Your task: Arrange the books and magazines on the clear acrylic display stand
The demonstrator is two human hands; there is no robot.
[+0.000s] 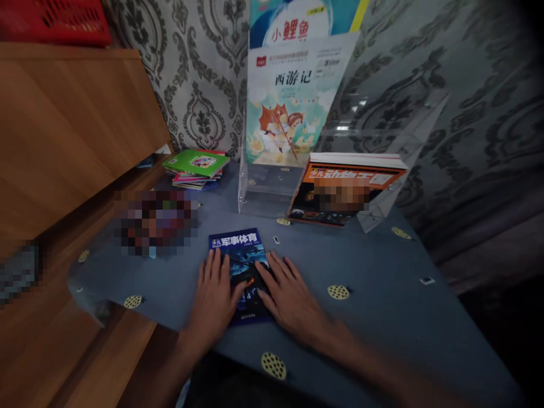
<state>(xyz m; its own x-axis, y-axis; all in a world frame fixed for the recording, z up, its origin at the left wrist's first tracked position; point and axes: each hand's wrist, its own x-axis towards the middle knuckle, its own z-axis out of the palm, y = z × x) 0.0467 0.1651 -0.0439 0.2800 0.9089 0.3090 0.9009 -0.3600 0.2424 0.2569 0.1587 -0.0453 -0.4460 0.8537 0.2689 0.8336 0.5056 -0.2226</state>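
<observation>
A dark blue book (244, 260) with white Chinese lettering lies flat on the table in front of me. My left hand (216, 292) rests on its left edge, fingers stretched out and the thumb over the cover. My right hand (293, 294) lies across its right edge, fingers spread and pointing up and left. Both palms face down, and neither hand grips anything. Parts of the cover are hidden under the fingers.
A clear acrylic stand (272, 195) at the back holds a teal storybook (293, 107) and an orange-black book (346, 190). A stack of books (198, 164) is at the back left, near a blurred-out item (155, 221). A wooden cabinet (76, 130) with a red basket (55, 21) borders the left.
</observation>
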